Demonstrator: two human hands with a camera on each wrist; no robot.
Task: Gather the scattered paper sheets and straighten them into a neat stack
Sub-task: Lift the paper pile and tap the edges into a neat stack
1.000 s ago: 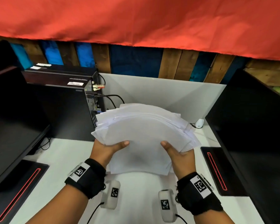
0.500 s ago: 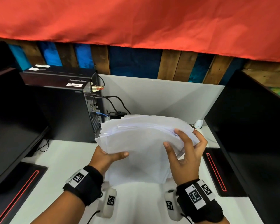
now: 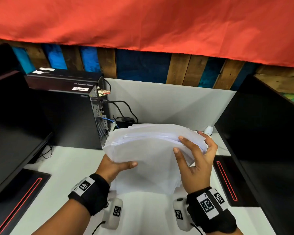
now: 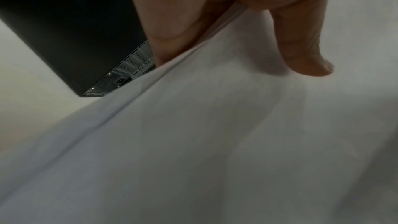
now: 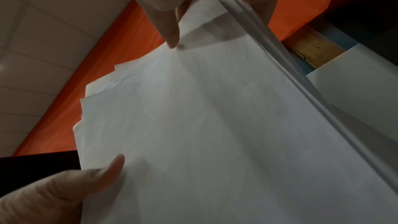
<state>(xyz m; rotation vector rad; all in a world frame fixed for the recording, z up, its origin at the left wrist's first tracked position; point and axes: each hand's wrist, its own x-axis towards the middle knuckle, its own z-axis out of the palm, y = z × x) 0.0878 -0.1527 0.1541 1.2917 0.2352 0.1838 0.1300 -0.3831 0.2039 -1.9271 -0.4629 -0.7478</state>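
Note:
A loose bundle of white paper sheets point(image 3: 149, 150) stands tilted above the white desk point(image 3: 71, 168), its far edges fanned and uneven. My left hand point(image 3: 114, 167) grips the bundle's left edge, thumb on top and fingers beneath; the left wrist view shows the thumb pressing the sheets point(image 4: 215, 125). My right hand point(image 3: 195, 156) holds the right edge, thumb and forefinger on the near face and the other fingers curled behind it. In the right wrist view the sheets point(image 5: 204, 117) fill the frame with stepped corners at the left.
A black computer tower point(image 3: 70, 112) with cables stands at the back left, close to the paper. Dark monitors flank the desk at left point(image 3: 10, 126) and right point(image 3: 265, 141). A small white object point(image 3: 208, 130) sits by the grey partition point(image 3: 168, 102).
My right hand has slid from the bundle's lower right edge up to its upper right side. The bundle has sunk lower and tipped away. The left hand keeps its grip.

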